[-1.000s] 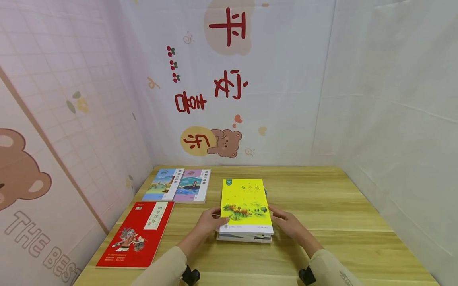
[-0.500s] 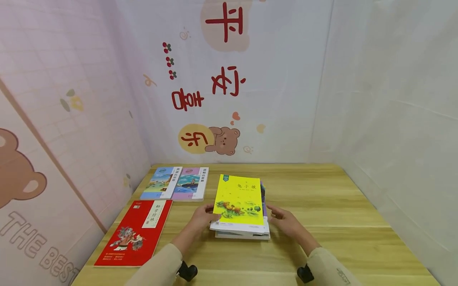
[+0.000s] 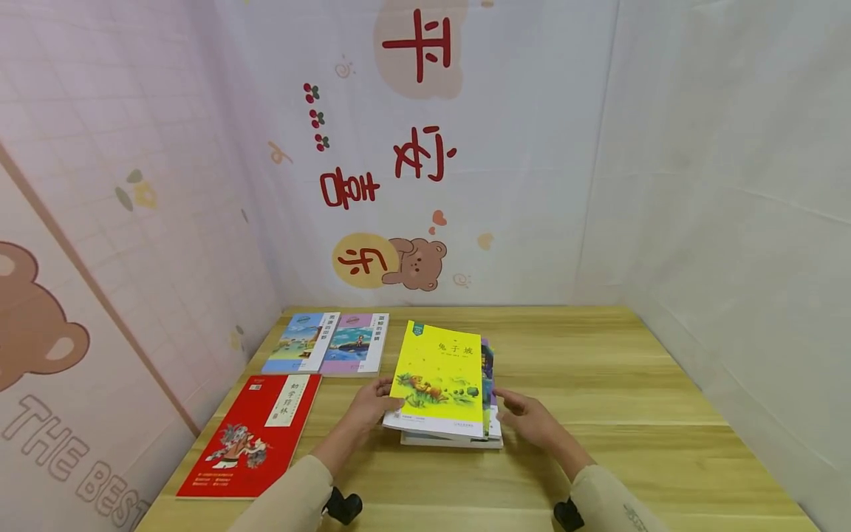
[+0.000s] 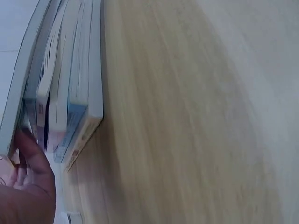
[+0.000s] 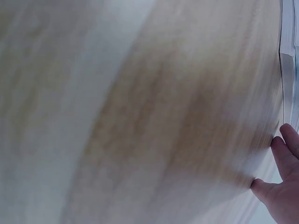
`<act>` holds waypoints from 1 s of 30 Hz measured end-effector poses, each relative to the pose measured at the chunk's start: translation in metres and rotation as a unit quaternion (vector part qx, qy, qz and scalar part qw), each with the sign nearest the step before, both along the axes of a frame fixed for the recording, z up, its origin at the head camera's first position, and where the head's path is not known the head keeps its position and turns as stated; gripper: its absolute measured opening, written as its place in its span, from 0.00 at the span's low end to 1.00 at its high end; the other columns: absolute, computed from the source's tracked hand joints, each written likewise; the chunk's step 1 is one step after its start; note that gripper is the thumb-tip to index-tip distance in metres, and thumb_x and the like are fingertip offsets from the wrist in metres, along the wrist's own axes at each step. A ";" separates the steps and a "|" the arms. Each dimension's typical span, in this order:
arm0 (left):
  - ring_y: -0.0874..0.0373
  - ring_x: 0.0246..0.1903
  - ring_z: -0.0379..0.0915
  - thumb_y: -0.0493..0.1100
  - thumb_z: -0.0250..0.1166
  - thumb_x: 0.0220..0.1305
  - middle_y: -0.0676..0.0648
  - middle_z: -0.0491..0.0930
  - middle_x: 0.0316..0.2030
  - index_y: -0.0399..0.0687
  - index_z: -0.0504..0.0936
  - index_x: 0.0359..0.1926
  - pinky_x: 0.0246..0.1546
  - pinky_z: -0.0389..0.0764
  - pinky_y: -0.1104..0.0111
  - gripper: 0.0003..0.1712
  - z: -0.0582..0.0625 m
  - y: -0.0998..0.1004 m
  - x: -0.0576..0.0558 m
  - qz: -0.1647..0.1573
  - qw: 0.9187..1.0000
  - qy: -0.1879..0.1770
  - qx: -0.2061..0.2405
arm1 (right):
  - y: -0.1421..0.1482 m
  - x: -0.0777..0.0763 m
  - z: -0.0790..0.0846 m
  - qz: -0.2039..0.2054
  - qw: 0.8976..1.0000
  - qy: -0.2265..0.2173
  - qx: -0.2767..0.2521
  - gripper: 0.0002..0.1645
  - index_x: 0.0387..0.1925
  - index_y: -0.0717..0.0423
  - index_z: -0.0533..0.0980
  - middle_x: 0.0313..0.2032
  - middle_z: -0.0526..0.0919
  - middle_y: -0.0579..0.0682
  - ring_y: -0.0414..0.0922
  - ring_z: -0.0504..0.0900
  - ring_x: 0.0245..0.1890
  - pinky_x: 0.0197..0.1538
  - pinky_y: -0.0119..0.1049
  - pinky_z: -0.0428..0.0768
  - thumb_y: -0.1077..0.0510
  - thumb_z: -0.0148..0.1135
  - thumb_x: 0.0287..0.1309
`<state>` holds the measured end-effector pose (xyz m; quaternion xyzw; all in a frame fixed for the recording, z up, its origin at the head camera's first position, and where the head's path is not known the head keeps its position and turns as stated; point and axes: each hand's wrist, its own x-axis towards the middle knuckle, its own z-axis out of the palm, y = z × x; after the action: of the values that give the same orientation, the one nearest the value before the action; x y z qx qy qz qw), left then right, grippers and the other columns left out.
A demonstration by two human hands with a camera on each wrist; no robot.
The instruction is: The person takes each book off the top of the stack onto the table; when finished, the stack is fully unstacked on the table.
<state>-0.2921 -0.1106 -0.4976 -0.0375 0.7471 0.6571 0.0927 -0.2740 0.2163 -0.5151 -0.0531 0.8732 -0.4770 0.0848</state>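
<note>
A yellow picture book lies askew on top of a stack of books. My left hand pinches its left edge, thumb on the cover and fingers underneath. In the left wrist view, the yellow book's near end stands a little apart from the books below. Beside the stack's right side is my right hand, its fingers loosely extended and holding nothing. Whether its fingertips touch the stack I cannot tell. Covers of lower books show at the right; the rest are hidden.
Left on the wooden table lie a red book, a blue-covered book and a purple-covered book. The blue and purple ones sit side by side behind the red. Fabric walls enclose the table's back and sides.
My left hand has shifted the yellow book leftward and tilted it off the stack's line, exposing covers beneath at the right. My right hand has stayed near the stack's right side.
</note>
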 end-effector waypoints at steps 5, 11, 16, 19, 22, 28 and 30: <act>0.51 0.39 0.82 0.31 0.64 0.64 0.34 0.77 0.58 0.35 0.65 0.64 0.39 0.84 0.63 0.30 0.002 -0.008 0.002 -0.013 1.000 0.002 0.024 | -0.001 0.000 0.004 0.007 1.000 0.007 0.003 0.28 0.68 0.49 0.72 0.66 0.70 0.65 0.65 0.67 0.66 0.66 0.63 0.64 0.57 0.61 0.68; 0.50 0.40 0.83 0.32 0.62 0.66 0.33 0.74 0.61 0.36 0.64 0.67 0.39 0.85 0.62 0.30 0.004 -0.017 0.003 -0.013 0.998 -0.007 0.057 | -0.001 -0.001 0.003 0.010 1.000 0.013 0.006 0.28 0.68 0.49 0.72 0.65 0.71 0.66 0.65 0.68 0.66 0.66 0.63 0.63 0.57 0.61 0.67; 0.48 0.42 0.83 0.33 0.61 0.68 0.33 0.71 0.64 0.38 0.62 0.69 0.41 0.85 0.60 0.31 0.004 -0.026 0.004 -0.014 0.996 -0.011 0.085 | 0.000 -0.002 0.001 0.008 1.000 0.010 0.010 0.29 0.68 0.48 0.71 0.65 0.71 0.66 0.65 0.68 0.66 0.66 0.63 0.63 0.56 0.62 0.67; 0.47 0.43 0.83 0.34 0.60 0.69 0.34 0.70 0.65 0.40 0.62 0.70 0.41 0.85 0.58 0.31 0.006 -0.033 0.005 -0.009 0.995 -0.012 0.095 | 0.001 -0.001 -0.001 0.015 1.000 0.017 0.000 0.29 0.68 0.49 0.71 0.65 0.71 0.66 0.65 0.68 0.66 0.66 0.62 0.64 0.56 0.61 0.68; 0.47 0.44 0.83 0.35 0.60 0.69 0.34 0.68 0.67 0.41 0.61 0.71 0.41 0.85 0.58 0.32 0.009 -0.039 0.007 -0.003 0.995 -0.010 0.100 | 0.002 0.000 -0.002 0.020 0.999 0.025 -0.010 0.28 0.68 0.51 0.71 0.65 0.71 0.65 0.65 0.68 0.65 0.66 0.61 0.64 0.58 0.61 0.68; 0.49 0.44 0.82 0.33 0.58 0.69 0.35 0.66 0.68 0.41 0.61 0.71 0.40 0.85 0.60 0.31 0.019 -0.052 0.008 0.011 0.994 -0.001 0.113 | 0.004 0.001 -0.003 0.022 0.999 0.032 -0.016 0.28 0.67 0.53 0.72 0.64 0.71 0.66 0.65 0.69 0.65 0.66 0.61 0.64 0.59 0.62 0.67; 0.49 0.44 0.82 0.33 0.58 0.69 0.35 0.67 0.67 0.42 0.61 0.71 0.40 0.85 0.60 0.31 0.023 -0.058 0.008 0.020 0.993 0.003 0.117 | 0.004 0.001 -0.003 0.024 0.999 0.033 -0.017 0.28 0.67 0.53 0.72 0.64 0.71 0.66 0.66 0.69 0.65 0.66 0.61 0.64 0.59 0.62 0.67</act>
<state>-0.2841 -0.1689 -0.4750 -0.0397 0.6648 0.7415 0.0813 -0.2734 0.2201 -0.5177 -0.0910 0.8657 -0.4878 0.0665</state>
